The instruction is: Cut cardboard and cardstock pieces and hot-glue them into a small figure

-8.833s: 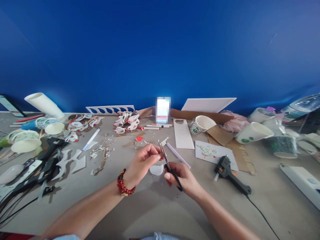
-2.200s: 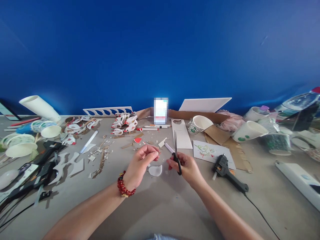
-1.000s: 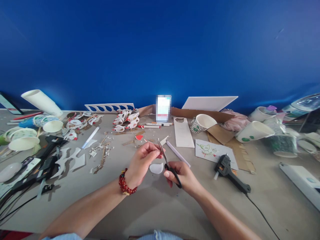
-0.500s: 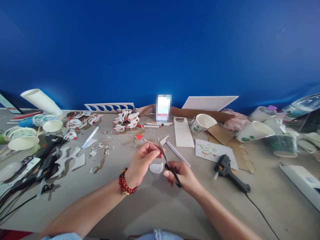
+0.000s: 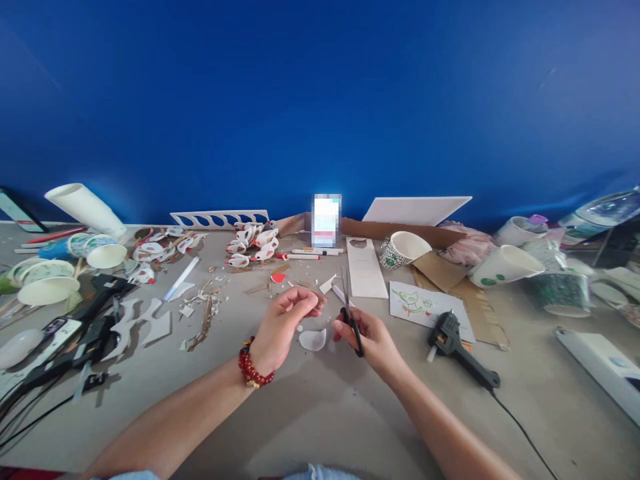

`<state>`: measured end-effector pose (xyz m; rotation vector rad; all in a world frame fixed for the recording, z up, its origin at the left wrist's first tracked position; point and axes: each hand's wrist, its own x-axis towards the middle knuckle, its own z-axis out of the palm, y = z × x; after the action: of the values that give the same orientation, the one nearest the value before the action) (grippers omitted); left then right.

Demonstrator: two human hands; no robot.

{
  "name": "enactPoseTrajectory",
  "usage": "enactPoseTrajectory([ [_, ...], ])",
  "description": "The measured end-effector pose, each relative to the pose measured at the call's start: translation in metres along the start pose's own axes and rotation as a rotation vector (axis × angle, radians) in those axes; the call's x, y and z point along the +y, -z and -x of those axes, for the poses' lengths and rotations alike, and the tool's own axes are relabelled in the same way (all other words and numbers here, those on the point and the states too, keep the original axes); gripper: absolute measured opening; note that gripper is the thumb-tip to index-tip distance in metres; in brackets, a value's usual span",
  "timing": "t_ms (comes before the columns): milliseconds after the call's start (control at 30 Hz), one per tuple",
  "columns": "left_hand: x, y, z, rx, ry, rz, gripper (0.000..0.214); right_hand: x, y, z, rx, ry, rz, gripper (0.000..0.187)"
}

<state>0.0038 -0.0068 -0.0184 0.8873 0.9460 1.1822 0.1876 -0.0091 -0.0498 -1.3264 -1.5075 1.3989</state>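
My right hand (image 5: pixel 369 333) grips a pair of black-handled scissors (image 5: pixel 356 333), their blades pointing away from me and nearly together. Left of them, my left hand (image 5: pixel 287 320) is closed in a pinch, thumb against fingertips. Whatever small piece sits in that pinch is too small to make out; a bit of brown shows at the fingertips. A white rounded cutout (image 5: pixel 313 340) lies flat on the table between my hands. Just beyond the scissors, a glue stick (image 5: pixel 341 293) is partly covered by them. A red cut piece (image 5: pixel 279 278) rests farther off.
A black glue gun (image 5: pixel 457 350) lies to the right by a bird drawing (image 5: pixel 413 303). Several white bird cutouts (image 5: pixel 253 243) are piled at the back. Scraps (image 5: pixel 205 307) litter the left side, near paper cups (image 5: pixel 50 290). A phone (image 5: pixel 327 220) stands at the back.
The scissors have moved right, away from my left fingertips, and now point more straight ahead. My left hand has barely moved, still pinched.
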Motion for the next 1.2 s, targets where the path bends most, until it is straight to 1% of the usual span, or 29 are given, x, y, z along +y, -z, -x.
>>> enactPoseTrajectory([
  [167, 0.0, 0.002, -0.003, 0.068, 0.023, 0.036, 0.018, 0.015, 0.002, -0.005, -0.006, 0.033, 0.114, 0.035],
  [267, 0.004, 0.004, -0.003, 0.075, 0.018, 0.013, 0.019, 0.021, 0.002, -0.007, -0.016, 0.045, 0.183, 0.033],
  [400, 0.01, 0.007, -0.005, 0.042, 0.009, -0.023, 0.023, 0.019, 0.001, -0.009, 0.0, 0.047, 0.165, 0.034],
  [467, 0.012, 0.009, -0.006, 0.048, 0.001, -0.026, 0.023, 0.017, 0.002, -0.009, -0.005, 0.034, 0.192, 0.033],
  [567, 0.016, 0.011, -0.008, 0.079, -0.051, -0.069, 0.024, 0.014, 0.004, -0.009, -0.012, 0.03, 0.271, 0.033],
  [667, 0.018, 0.014, -0.008, 0.094, -0.116, -0.177, 0.025, 0.015, 0.005, -0.01, -0.003, 0.07, 0.268, 0.032],
  [800, 0.018, 0.018, -0.007, 0.065, -0.199, -0.279, 0.024, 0.016, 0.003, -0.01, -0.009, 0.097, 0.232, 0.032],
  [933, 0.02, 0.022, -0.005, 0.045, -0.236, -0.366, 0.017, 0.013, 0.001, -0.009, -0.021, 0.084, 0.219, 0.034],
  [1000, 0.021, 0.027, -0.003, 0.035, -0.238, -0.41, 0.014, 0.014, 0.001, -0.009, -0.022, 0.086, 0.236, 0.033],
  [1067, 0.021, 0.036, 0.001, 0.042, -0.212, -0.452, 0.013, 0.015, 0.002, -0.009, -0.02, 0.094, 0.252, 0.032],
  [1200, 0.017, 0.064, 0.019, 0.08, -0.092, -0.615, 0.009, 0.02, 0.003, -0.01, -0.014, 0.101, 0.286, 0.028],
])
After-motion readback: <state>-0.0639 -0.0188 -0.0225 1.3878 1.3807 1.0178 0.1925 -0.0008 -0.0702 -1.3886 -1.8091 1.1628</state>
